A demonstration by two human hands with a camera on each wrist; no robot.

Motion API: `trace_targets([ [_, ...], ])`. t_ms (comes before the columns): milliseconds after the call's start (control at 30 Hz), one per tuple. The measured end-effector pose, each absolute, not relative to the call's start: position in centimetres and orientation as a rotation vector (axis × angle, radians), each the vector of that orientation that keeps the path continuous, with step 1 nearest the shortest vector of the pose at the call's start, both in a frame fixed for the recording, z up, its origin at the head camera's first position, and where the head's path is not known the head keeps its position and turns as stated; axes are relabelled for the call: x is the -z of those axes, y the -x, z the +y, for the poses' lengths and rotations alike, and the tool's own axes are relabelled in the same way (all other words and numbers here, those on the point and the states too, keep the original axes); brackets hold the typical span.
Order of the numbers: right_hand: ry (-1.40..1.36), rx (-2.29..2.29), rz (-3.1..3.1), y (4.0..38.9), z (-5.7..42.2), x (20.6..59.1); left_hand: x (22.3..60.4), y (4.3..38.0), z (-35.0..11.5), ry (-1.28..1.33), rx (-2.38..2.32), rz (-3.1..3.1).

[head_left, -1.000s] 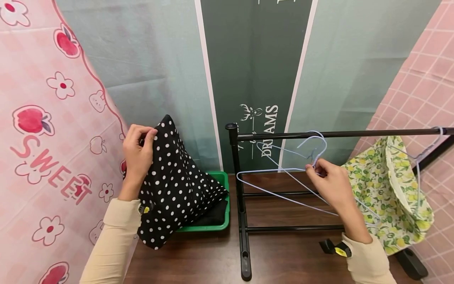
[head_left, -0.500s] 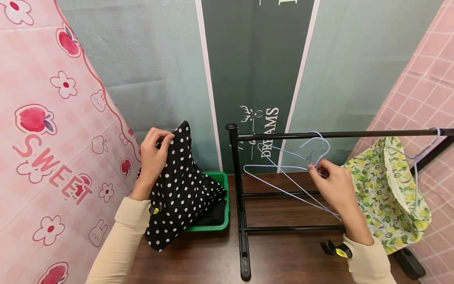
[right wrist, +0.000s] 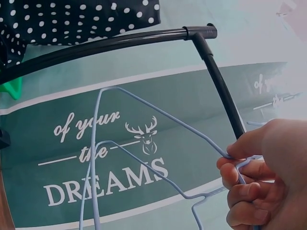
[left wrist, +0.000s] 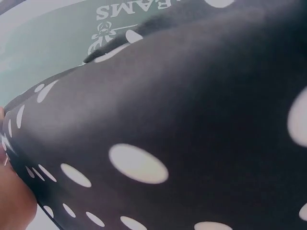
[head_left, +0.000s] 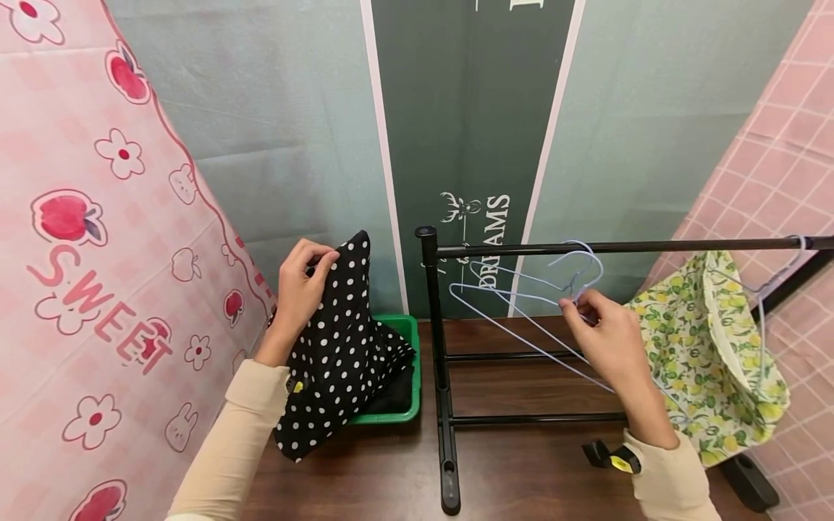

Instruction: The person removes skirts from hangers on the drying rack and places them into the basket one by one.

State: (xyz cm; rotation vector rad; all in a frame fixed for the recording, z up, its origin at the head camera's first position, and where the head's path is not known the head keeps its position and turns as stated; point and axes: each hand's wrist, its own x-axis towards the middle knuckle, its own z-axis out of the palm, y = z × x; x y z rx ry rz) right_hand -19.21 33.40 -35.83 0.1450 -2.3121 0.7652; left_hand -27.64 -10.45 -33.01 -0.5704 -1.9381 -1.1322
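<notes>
My left hand (head_left: 301,289) pinches the upper edge of a black cloth garment with white dots (head_left: 339,340), which drapes down over the green basket (head_left: 415,391). In the left wrist view that dotted cloth (left wrist: 192,96) fills most of the frame. My right hand (head_left: 606,336) grips a light-blue wire hanger (right wrist: 168,116) by the neck below its hook. In the right wrist view the thumb and curled fingers close round the wire. Behind it a second blue hanger (right wrist: 204,195) hangs from the rack's black rail (head_left: 651,245). Neither of these hangers carries cloth.
A lemon-print garment (head_left: 684,347) hangs on another hanger at the rack's right end. The rack's black left post (head_left: 438,347) stands between basket and hangers. Dark folded cloth (head_left: 394,394) lies in the basket. Printed curtains surround the brown wooden surface (head_left: 515,470).
My left hand has moved right and slightly down, drawing the dotted cloth toward the rack. The held hanger has tilted, its left corner rising; my right hand has stayed nearly in place.
</notes>
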Motion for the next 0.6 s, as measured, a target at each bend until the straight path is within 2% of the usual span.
trace_targets([
  [300,-0.129,-0.790,-2.312,19.2,32.9,35.6,35.9,29.6,-10.8,0.576,1.155,-2.050],
  [600,-0.134,-0.802,-2.302,19.3,32.5,35.9,38.0,30.0,-10.3,0.528,1.165,-2.195],
])
